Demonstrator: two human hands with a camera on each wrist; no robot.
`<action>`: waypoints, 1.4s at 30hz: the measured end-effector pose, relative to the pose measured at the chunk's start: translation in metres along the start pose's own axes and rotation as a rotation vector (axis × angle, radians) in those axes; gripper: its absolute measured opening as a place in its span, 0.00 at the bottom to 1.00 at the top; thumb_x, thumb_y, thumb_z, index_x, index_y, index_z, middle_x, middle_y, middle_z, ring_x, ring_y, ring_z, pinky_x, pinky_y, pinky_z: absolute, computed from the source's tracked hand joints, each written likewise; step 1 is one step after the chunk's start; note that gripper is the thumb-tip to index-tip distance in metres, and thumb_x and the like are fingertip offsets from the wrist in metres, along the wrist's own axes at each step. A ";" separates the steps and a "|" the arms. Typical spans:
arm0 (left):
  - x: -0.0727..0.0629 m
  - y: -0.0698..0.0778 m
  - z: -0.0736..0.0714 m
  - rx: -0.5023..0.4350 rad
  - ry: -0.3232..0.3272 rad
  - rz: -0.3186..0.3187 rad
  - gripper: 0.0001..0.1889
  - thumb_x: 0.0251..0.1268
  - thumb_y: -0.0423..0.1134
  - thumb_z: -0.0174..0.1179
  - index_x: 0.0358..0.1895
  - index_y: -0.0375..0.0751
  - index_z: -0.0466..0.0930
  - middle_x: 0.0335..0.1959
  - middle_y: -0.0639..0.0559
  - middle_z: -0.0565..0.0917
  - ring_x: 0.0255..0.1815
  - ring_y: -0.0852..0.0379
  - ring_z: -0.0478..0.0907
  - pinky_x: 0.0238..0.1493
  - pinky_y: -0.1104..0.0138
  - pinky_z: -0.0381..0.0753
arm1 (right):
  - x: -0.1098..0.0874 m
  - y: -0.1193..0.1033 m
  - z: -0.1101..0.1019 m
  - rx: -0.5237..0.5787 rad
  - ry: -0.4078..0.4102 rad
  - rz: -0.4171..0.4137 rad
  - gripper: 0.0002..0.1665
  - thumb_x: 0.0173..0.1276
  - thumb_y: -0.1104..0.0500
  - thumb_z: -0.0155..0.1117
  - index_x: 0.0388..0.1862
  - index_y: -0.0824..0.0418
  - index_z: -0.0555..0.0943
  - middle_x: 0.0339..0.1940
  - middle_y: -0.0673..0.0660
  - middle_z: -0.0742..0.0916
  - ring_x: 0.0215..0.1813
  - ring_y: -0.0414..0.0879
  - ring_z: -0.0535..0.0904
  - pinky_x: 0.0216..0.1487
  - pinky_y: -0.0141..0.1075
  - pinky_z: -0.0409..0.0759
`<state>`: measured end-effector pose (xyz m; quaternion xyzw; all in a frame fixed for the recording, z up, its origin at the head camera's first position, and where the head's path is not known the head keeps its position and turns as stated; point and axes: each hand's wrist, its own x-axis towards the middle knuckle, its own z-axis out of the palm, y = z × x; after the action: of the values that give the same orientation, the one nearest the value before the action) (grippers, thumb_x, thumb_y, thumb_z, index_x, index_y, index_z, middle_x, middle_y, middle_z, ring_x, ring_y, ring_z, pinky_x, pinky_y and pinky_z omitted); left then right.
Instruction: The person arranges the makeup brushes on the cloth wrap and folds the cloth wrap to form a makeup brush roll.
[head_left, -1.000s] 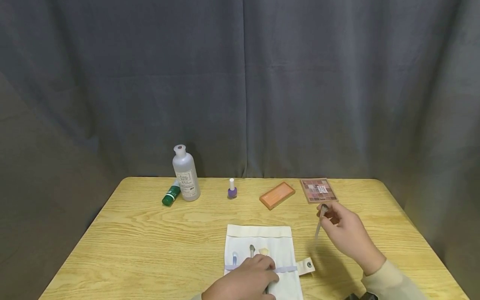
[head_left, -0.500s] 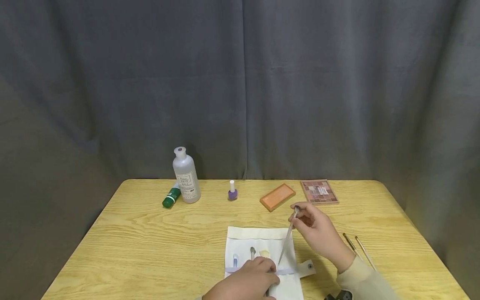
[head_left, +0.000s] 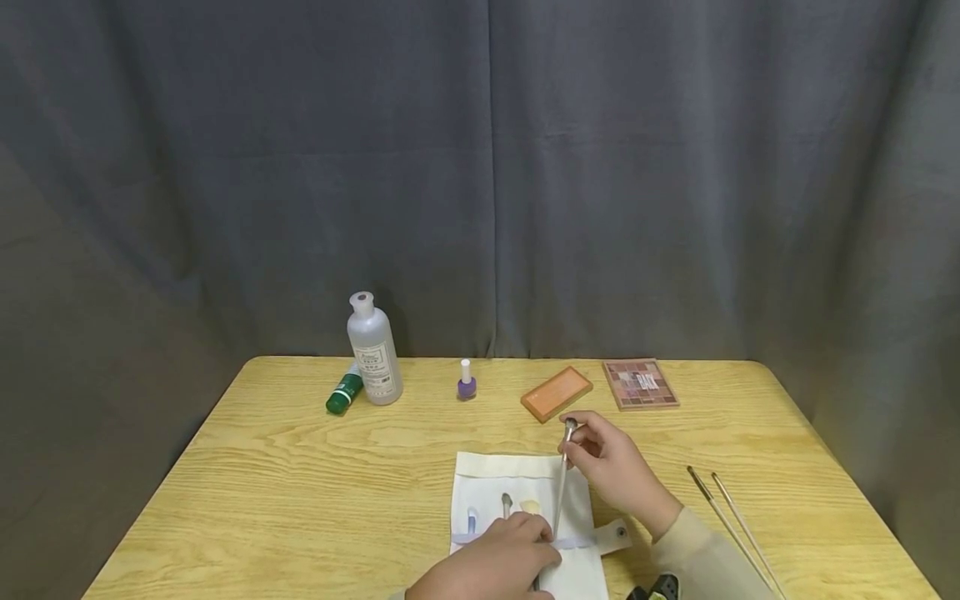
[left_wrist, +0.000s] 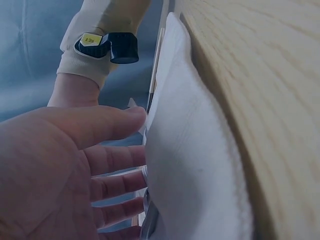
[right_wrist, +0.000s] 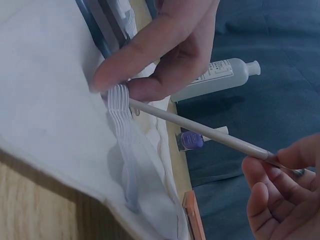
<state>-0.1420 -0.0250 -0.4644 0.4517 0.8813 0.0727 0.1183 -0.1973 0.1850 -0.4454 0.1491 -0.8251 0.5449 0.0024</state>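
My right hand (head_left: 611, 471) pinches a makeup brush (head_left: 561, 487) close to its dark bristle head. The brush slants downward, and in the right wrist view its handle end meets the white elastic band (right_wrist: 121, 117) of a cloth brush roll (head_left: 517, 464). On the roll rests my left hand (head_left: 495, 560), its fingers fairly straight in the left wrist view; its thumb and a finger touch the cloth by the band. Beyond that hand, several brush heads stick up from the band, among them a grey brush (head_left: 506, 504) and a cream-tipped one (head_left: 529, 507). Their handles are mostly hidden.
Two slim brushes (head_left: 731, 517) lie on the table at the right. Along the back are a green tube (head_left: 345, 390), a clear bottle (head_left: 373, 358), purple nail polish (head_left: 467, 386), an orange case (head_left: 557, 394) and an eyeshadow palette (head_left: 641, 384). Grey curtains hang behind.
My right hand has carried the brush leftward from the table's right side to the roll, its lower end now at the band. The left hand has stayed on the roll.
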 end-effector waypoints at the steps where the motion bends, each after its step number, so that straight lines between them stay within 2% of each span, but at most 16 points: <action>1: 0.000 0.000 0.000 -0.001 -0.002 0.001 0.21 0.65 0.58 0.64 0.56 0.55 0.85 0.56 0.61 0.76 0.54 0.64 0.70 0.52 0.68 0.74 | 0.000 0.000 0.000 -0.004 0.000 0.004 0.22 0.74 0.64 0.63 0.65 0.64 0.73 0.39 0.61 0.85 0.36 0.46 0.83 0.35 0.34 0.80; 6: 0.000 -0.002 0.000 -0.015 -0.009 0.015 0.21 0.64 0.57 0.65 0.58 0.56 0.84 0.58 0.60 0.76 0.57 0.63 0.69 0.54 0.67 0.73 | 0.002 0.001 0.003 -0.008 0.006 0.030 0.25 0.73 0.64 0.63 0.67 0.63 0.72 0.39 0.62 0.85 0.35 0.48 0.83 0.32 0.33 0.77; 11: 0.000 -0.003 0.002 -0.034 -0.009 0.020 0.24 0.62 0.60 0.66 0.60 0.59 0.82 0.59 0.58 0.75 0.60 0.63 0.68 0.54 0.66 0.73 | 0.002 0.006 0.008 -0.011 -0.004 0.056 0.28 0.72 0.66 0.63 0.70 0.61 0.70 0.37 0.61 0.86 0.34 0.47 0.83 0.34 0.34 0.79; 20: 0.001 -0.005 0.005 -0.042 -0.015 0.017 0.25 0.62 0.60 0.65 0.61 0.59 0.82 0.59 0.58 0.75 0.60 0.64 0.67 0.51 0.68 0.72 | 0.002 0.011 0.017 -0.100 -0.047 0.096 0.31 0.71 0.66 0.64 0.72 0.61 0.69 0.32 0.53 0.85 0.31 0.46 0.81 0.30 0.34 0.76; 27: 0.000 -0.003 0.005 -0.024 -0.014 0.017 0.24 0.64 0.58 0.64 0.62 0.60 0.81 0.59 0.58 0.74 0.60 0.64 0.66 0.51 0.67 0.71 | 0.000 0.014 0.021 -0.125 -0.131 0.140 0.31 0.70 0.67 0.64 0.71 0.64 0.69 0.31 0.53 0.83 0.28 0.45 0.79 0.24 0.33 0.72; 34: 0.000 -0.003 0.005 -0.037 -0.032 -0.004 0.25 0.63 0.60 0.64 0.63 0.62 0.80 0.60 0.58 0.73 0.61 0.63 0.65 0.54 0.65 0.72 | -0.003 0.019 0.022 -0.163 -0.208 0.120 0.29 0.70 0.66 0.65 0.68 0.65 0.71 0.28 0.51 0.82 0.25 0.42 0.75 0.22 0.31 0.70; 39: -0.001 -0.004 0.005 0.000 0.001 0.021 0.24 0.63 0.59 0.65 0.62 0.62 0.81 0.59 0.58 0.74 0.60 0.63 0.67 0.52 0.67 0.72 | -0.005 0.018 0.021 -0.148 -0.250 0.135 0.25 0.70 0.63 0.65 0.65 0.66 0.73 0.25 0.52 0.82 0.23 0.41 0.72 0.21 0.30 0.68; 42: -0.001 -0.004 0.006 -0.009 0.000 0.021 0.23 0.64 0.58 0.65 0.62 0.63 0.81 0.59 0.59 0.74 0.60 0.63 0.66 0.52 0.67 0.71 | -0.007 0.017 0.020 -0.119 -0.284 0.159 0.24 0.71 0.61 0.65 0.63 0.66 0.74 0.25 0.52 0.82 0.22 0.41 0.72 0.21 0.31 0.68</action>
<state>-0.1426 -0.0283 -0.4708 0.4603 0.8762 0.0780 0.1194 -0.1916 0.1751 -0.4698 0.1584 -0.8573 0.4669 -0.1485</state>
